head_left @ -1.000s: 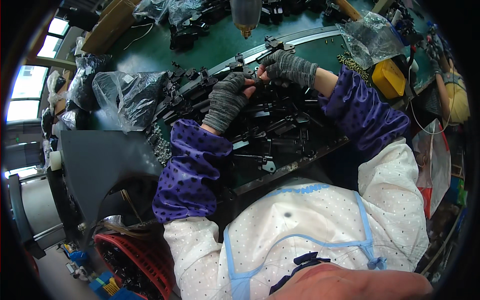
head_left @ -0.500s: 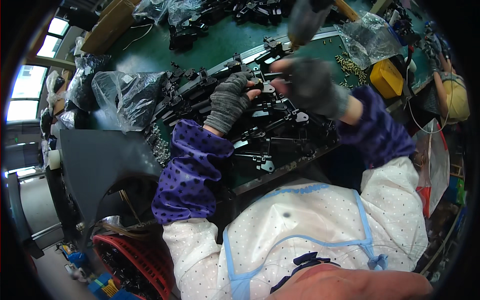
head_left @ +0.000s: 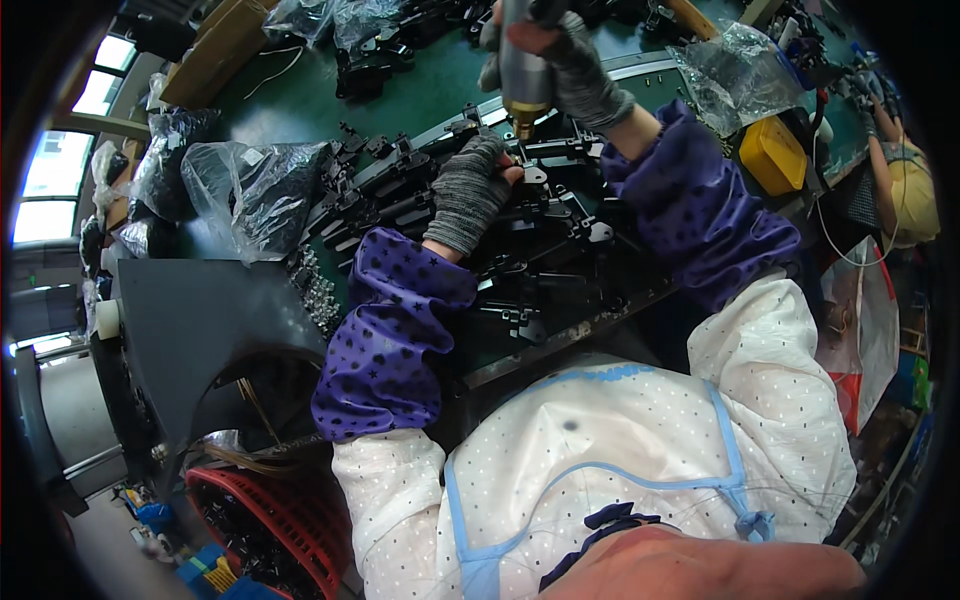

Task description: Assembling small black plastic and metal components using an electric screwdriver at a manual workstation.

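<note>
My right hand [head_left: 588,82], in a grey fingerless glove, is wrapped round an upright power screwdriver [head_left: 525,78] with a grey body and brass-coloured nose. The tool's tip points down just beyond my left fingers. My left hand [head_left: 466,192], gloved alike, is closed on one of the black metal bracket assemblies [head_left: 560,152] lying in a row on the bench. The glove hides most of what my left fingers grip. More black assemblies with silver plates [head_left: 598,230] lie close to my left hand, on its right and near side.
A green bench [head_left: 270,95] carries the parts. Plastic-bagged parts [head_left: 262,200] and a pile of small metal pieces [head_left: 316,290] lie left. A yellow container [head_left: 773,157] and clear bag [head_left: 740,75] stand right. A red basket [head_left: 265,520] is low left. A co-worker [head_left: 905,190] sits far right.
My right hand has risen from beside the parts and taken hold of the screwdriver, which has come left and down toward my left hand. My left hand has shifted slightly right.
</note>
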A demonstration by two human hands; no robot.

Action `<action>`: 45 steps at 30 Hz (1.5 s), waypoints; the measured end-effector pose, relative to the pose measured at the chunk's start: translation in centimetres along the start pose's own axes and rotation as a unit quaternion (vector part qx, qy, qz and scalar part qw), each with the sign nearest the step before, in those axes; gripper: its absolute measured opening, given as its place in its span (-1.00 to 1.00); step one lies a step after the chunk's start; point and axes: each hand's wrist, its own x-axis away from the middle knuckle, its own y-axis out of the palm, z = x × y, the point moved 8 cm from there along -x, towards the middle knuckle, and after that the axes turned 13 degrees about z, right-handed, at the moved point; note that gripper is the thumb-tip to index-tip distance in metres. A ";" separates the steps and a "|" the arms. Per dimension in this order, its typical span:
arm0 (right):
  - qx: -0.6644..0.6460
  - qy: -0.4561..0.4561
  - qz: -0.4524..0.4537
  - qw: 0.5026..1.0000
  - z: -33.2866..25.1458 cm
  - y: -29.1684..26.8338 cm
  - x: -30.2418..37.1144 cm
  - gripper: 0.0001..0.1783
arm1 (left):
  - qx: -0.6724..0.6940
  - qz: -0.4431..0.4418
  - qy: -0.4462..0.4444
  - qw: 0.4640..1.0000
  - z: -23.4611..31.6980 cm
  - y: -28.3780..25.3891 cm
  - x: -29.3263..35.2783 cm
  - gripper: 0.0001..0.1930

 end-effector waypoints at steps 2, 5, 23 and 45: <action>0.035 -0.009 0.018 0.999 0.7 0.0 0.1 -0.57 | 0.012 -0.003 -0.009 1.000 -0.3 0.3 0.0 -0.78; 0.110 0.010 -0.015 0.994 1.6 0.1 0.3 -0.61 | 0.019 0.018 0.024 0.999 0.0 0.1 -0.1 -0.77; 0.140 0.035 -0.027 0.989 0.9 0.0 0.9 -0.56 | 0.000 0.018 0.021 1.000 -0.4 0.3 0.1 -0.76; 0.166 0.123 -0.079 0.975 5.1 -0.8 -0.6 -0.40 | -0.022 0.068 0.108 0.992 1.1 -0.2 0.1 -0.79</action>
